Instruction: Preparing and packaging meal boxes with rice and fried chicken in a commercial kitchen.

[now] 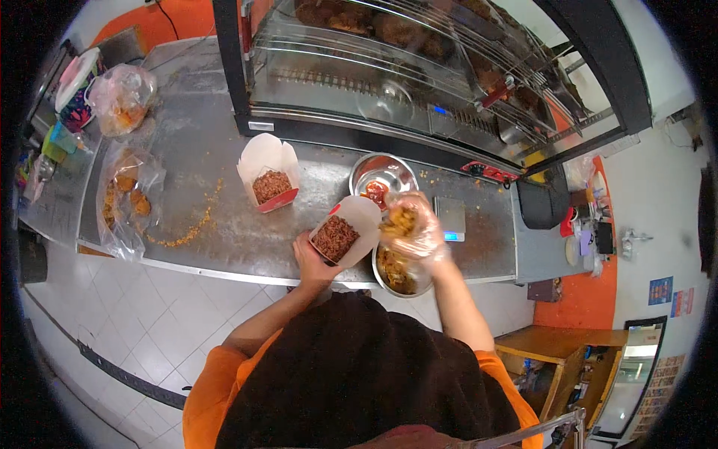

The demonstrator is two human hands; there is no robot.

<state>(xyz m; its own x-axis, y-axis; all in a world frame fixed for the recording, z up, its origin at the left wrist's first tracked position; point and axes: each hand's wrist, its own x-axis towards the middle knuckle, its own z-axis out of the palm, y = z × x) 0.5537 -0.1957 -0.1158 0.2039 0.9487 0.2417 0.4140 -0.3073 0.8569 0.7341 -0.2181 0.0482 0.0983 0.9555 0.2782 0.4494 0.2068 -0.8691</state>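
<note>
My left hand (315, 261) grips a paper food box (366, 221) with its flap raised, tilted near the counter's front edge. Reddish-brown cooked rice (335, 238) fills its bottom. In a clear plastic glove, my right hand (416, 233) clutches a clump of yellowish food pieces (402, 220) just right of the box. Under that hand is a steel bowl (404, 294) of similar yellow-brown food, partly hidden. Behind stands a second steel bowl (367, 165) with red sauce (376, 192) in it. Another open paper box (268, 152) holding reddish-brown rice (271, 187) rests to the left.
A glass display cabinet (247, 112) stands along the back of the metal counter (185, 185). Right of my gloved hand sits a digital scale (450, 212). A plastic bag of breaded pieces (132, 196) lies at left beside scattered crumbs (190, 233). A black tray (541, 199) is far right.
</note>
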